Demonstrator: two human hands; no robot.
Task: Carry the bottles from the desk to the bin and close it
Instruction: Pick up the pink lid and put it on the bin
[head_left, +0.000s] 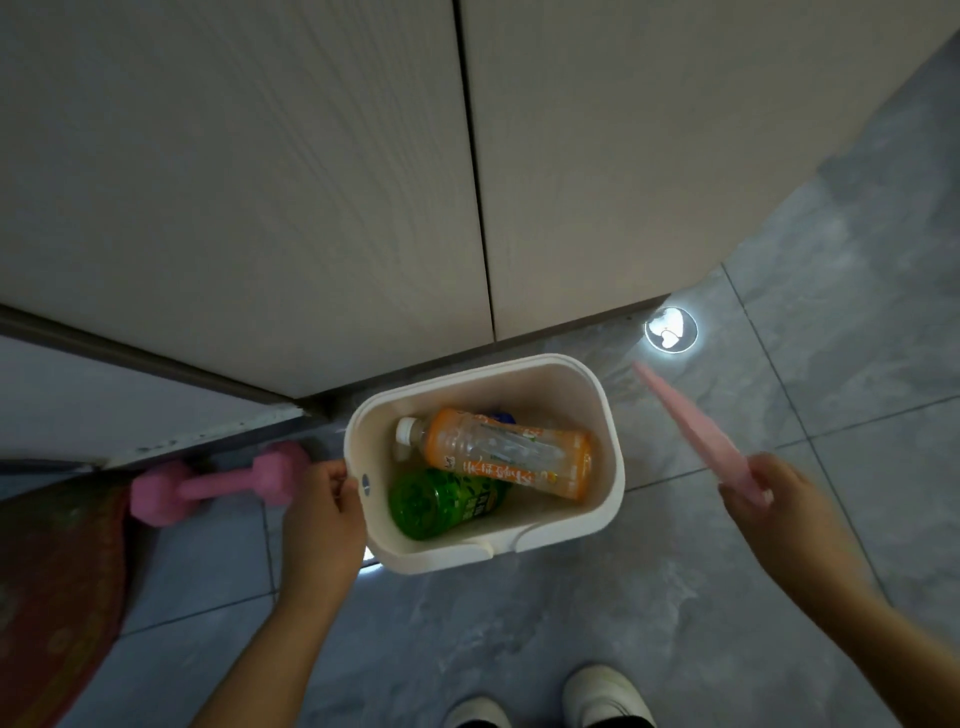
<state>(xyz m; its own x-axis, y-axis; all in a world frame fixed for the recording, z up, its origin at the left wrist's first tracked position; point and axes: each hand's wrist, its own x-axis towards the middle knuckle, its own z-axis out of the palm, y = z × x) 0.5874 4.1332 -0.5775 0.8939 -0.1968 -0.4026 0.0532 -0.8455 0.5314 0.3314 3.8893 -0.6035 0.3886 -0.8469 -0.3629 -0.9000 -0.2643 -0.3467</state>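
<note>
Left hand (324, 512) grips the bin (608, 415) rim – pink dumbbell (218, 486) beside – right hand (763, 499) clasps the pink lid (696, 428).

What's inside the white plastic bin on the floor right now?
The white plastic bin holds an orange-labelled clear bottle lying over a green bottle. Something blue peeks out behind; whatever lies beneath them is covered.

On my feed both forearms are bare, with no sleeves, watch or rings that I can see on the left hand (324, 512) or right hand (769, 501). At the bottom edge sit two pale shoes (605, 696), possibly white slippers.
</note>
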